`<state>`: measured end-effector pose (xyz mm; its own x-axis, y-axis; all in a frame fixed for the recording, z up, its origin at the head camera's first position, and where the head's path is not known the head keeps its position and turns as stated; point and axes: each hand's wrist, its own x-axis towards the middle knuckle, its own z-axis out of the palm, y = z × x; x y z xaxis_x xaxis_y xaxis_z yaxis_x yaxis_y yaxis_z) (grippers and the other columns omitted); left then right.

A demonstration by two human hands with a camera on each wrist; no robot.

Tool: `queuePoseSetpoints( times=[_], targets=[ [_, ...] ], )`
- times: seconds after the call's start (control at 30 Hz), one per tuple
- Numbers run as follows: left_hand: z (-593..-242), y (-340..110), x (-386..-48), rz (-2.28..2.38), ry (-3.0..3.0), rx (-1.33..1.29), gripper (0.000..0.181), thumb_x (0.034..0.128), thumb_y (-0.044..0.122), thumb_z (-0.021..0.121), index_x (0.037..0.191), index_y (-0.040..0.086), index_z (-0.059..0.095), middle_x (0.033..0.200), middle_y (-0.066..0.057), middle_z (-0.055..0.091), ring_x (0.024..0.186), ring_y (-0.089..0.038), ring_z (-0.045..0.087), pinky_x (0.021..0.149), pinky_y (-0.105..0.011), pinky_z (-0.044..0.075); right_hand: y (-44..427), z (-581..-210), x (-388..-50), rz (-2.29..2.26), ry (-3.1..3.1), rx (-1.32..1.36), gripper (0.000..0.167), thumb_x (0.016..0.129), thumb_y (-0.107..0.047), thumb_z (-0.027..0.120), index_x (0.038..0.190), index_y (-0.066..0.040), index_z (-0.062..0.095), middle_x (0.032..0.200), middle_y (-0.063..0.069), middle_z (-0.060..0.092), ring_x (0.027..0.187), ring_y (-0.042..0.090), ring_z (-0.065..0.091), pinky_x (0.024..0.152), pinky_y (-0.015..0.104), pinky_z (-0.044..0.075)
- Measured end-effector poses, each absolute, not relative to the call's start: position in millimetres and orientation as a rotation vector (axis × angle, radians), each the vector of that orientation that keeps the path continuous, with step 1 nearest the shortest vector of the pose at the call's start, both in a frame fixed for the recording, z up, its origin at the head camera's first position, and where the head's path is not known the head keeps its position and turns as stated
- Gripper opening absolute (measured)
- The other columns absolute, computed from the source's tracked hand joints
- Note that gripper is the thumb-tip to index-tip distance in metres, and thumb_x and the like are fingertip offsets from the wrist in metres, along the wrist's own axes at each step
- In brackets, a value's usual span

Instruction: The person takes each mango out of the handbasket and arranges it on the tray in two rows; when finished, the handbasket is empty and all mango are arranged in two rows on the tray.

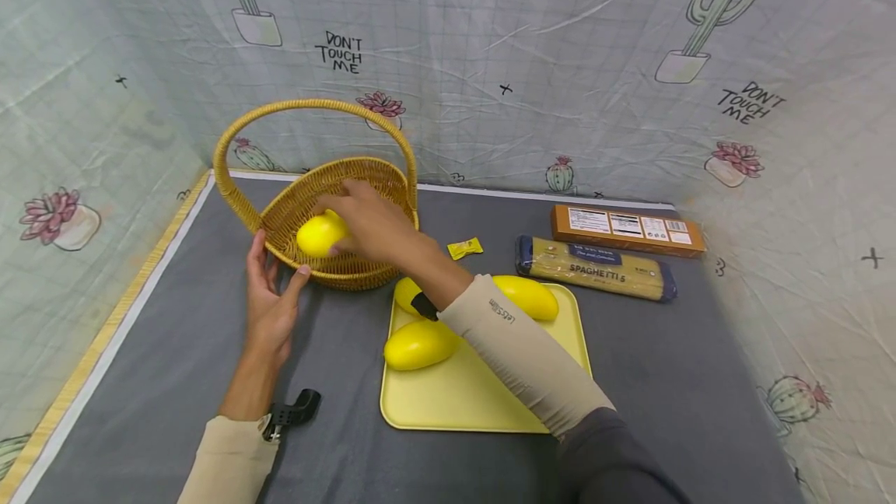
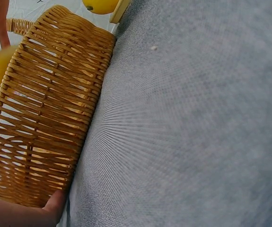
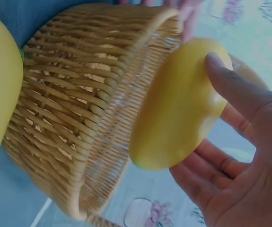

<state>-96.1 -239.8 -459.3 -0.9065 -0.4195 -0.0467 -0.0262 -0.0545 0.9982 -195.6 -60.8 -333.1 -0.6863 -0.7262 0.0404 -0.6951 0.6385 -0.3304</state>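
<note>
A yellow mango point(image 3: 178, 104) is in my right hand point(image 1: 374, 224), pinched between thumb and fingers. It is over the mouth of a wicker basket point(image 1: 350, 274) with a tall arched handle. My left hand point(image 1: 269, 309) holds the near left side of the basket, its thumb at the rim; in the left wrist view a finger point(image 2: 55, 203) lies low against the weave. More mangoes lie on a pale yellow tray point(image 1: 462, 403): one at the near left point(image 1: 420, 344), one at the back right point(image 1: 528, 298), and another partly hidden behind my right wrist.
Right of the basket lies a small yellow wrapped packet point(image 1: 465, 248). A spaghetti pack point(image 1: 595, 267) and a brown box point(image 1: 630, 230) lie at the back right. A printed cloth wall point(image 1: 504, 138) closes off the back of the grey table point(image 1: 336, 442).
</note>
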Motion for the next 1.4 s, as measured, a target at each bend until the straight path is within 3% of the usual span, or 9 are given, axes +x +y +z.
queuePoseSetpoints(
  times=[0.17,0.83,1.07,1.4],
  targets=[
    [-459,-240,-96,-2.047,-1.94,0.468,0.093,0.1017,0.006,0.069,0.169,0.042,0.015,0.178,0.014,0.007,0.166,-0.02,0.012,0.133,-0.055,0.022,-37,-328,-177,-0.62,2.826,-1.185,0.06,0.089,-0.039,0.086,0.143,-0.029,0.065,0.135,0.002,0.058,0.123,0.019,0.053,0.094,0.036,0.056],
    [-459,-239,-93,-2.052,-1.913,0.419,0.091,0.1024,0.008,0.069,0.169,0.04,0.017,0.179,0.01,0.009,0.166,-0.021,0.013,0.132,-0.056,0.021,51,-331,-115,-0.77,2.913,-1.05,0.062,0.087,-0.035,0.088,0.144,-0.03,0.065,0.135,0.0,0.059,0.121,0.02,0.052,0.085,0.035,0.054],
    [-459,-239,-94,-2.055,-1.907,0.419,0.091,0.1023,0.006,0.069,0.169,0.039,0.016,0.179,0.009,0.009,0.166,-0.021,0.013,0.132,-0.055,0.02,78,-338,-98,-0.776,2.956,-0.934,0.059,0.086,-0.035,0.089,0.14,-0.03,0.068,0.134,0.0,0.06,0.123,0.022,0.054,0.095,0.04,0.054],
    [-459,-239,-94,-2.061,-1.914,0.423,0.091,0.1024,0.007,0.069,0.169,0.039,0.016,0.179,0.01,0.008,0.166,-0.02,0.012,0.133,-0.056,0.017,123,-363,-70,-0.823,3.004,-0.661,0.062,0.081,-0.032,0.094,0.138,-0.027,0.07,0.128,0.003,0.062,0.119,0.026,0.059,0.095,0.046,0.055]
  ],
)
